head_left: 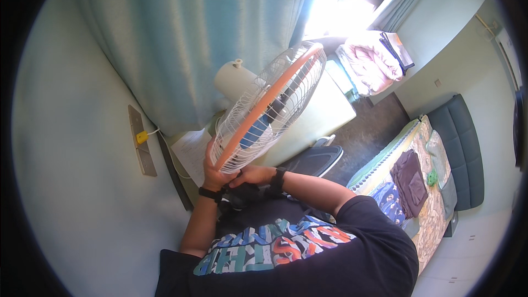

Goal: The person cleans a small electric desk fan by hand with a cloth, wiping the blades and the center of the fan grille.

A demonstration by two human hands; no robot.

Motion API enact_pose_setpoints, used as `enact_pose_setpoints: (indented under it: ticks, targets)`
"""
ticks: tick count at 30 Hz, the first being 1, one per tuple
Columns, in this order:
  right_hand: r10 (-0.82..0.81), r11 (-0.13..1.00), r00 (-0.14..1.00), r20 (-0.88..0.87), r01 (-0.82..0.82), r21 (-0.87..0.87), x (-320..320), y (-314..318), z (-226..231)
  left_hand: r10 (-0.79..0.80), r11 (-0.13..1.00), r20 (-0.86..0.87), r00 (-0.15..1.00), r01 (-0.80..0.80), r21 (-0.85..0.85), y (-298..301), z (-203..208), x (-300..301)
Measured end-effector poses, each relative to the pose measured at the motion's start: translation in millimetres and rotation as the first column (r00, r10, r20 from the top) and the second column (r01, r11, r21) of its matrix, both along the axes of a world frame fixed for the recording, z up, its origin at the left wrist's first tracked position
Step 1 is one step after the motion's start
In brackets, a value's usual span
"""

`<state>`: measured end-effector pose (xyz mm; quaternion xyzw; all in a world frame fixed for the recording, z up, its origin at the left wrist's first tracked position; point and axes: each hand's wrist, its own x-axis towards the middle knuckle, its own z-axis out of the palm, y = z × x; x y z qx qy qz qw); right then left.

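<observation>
An electric fan (264,104) with a white wire guard, an orange rim and blue-grey blades faces me, tilted to one side. Its pale motor housing (234,80) sits behind the guard. My left hand (213,168) is closed around the lower edge of the guard and rim. Right below the rim, my right hand (252,175) meets the left one, its fingers pressed together near a small dark thing. What that hand holds, if anything, is hidden. Both wrists wear dark bands.
A white desk (322,115) bears the fan and a sheet of paper (191,151). Left is a wall socket strip (142,142) with a yellow plug (142,136) and cord. A dark chair (313,160) stands near. Right is a bed (426,187) with folded clothes; pink bedding (371,66) lies by the window.
</observation>
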<state>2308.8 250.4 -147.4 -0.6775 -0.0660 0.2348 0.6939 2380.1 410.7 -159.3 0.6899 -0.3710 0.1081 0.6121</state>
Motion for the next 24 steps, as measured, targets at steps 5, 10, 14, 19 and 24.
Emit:
enact_pose_setpoints:
  ticks: [5,10,14,19,24]
  targets:
    - [0.057,0.986,0.998,-0.003,-0.056,-0.157,-0.9,2.4,-0.6,-0.003,1.000,-0.036,0.999,0.003,0.001,4.0,1.9,2.3]
    - [0.249,0.900,0.954,0.165,-0.165,-0.404,-5.4,11.4,7.1,0.082,0.993,0.095,0.992,-0.089,0.078,9.5,9.4,1.5]
    - [0.131,0.964,0.917,0.378,-0.028,-0.265,-10.1,16.6,7.0,0.052,0.993,0.117,0.992,-0.064,0.103,10.1,12.0,6.1]
    - [0.141,0.933,0.949,0.283,-0.031,-0.360,-12.3,21.3,30.9,0.016,0.992,0.020,1.000,-0.018,0.125,17.7,17.1,7.5]
    - [0.101,0.939,0.902,0.419,0.053,-0.340,-15.5,25.2,27.7,-0.068,0.996,-0.043,0.997,0.065,-0.055,15.5,23.1,5.4]
